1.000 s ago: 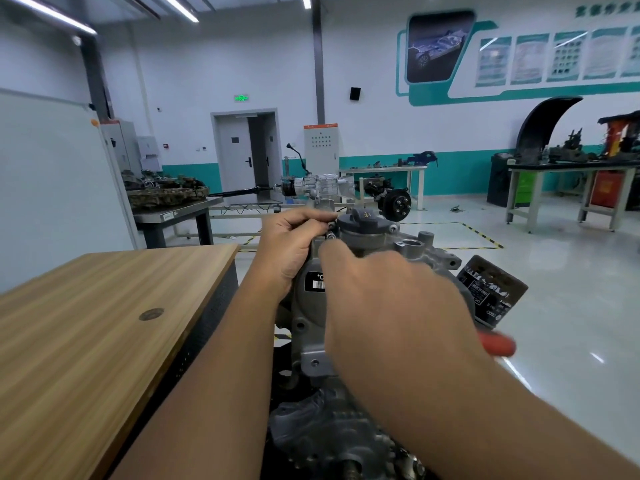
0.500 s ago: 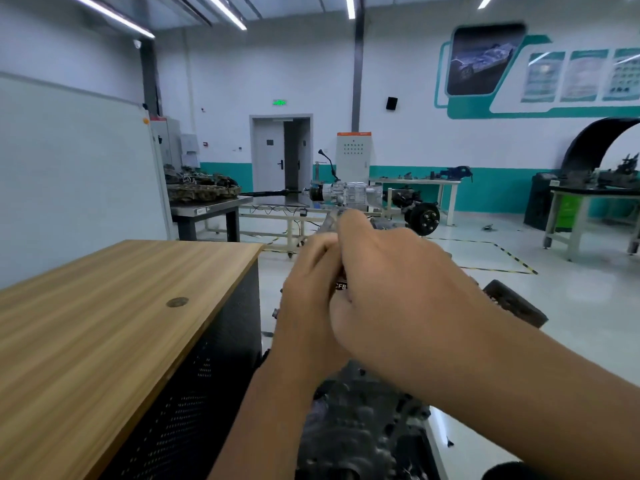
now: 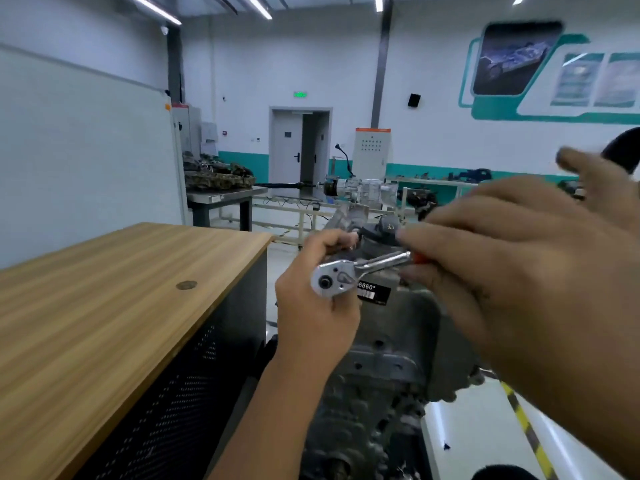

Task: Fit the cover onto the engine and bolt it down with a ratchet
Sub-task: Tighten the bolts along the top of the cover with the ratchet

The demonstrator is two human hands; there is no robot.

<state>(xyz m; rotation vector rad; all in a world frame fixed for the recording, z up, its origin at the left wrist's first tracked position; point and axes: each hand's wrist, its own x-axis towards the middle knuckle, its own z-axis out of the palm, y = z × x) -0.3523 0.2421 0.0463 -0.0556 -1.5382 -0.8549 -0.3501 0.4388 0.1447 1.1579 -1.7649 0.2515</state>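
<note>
Ratchet (image 3: 349, 273) now visible between hands

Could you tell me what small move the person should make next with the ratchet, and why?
Probably close the right hand around the orange handle. The left hand grips the ratchet at its head, up against the engine, while the right hand's fingers are spread and only lie over the handle, so there is no firm grip yet to swing it.
</note>
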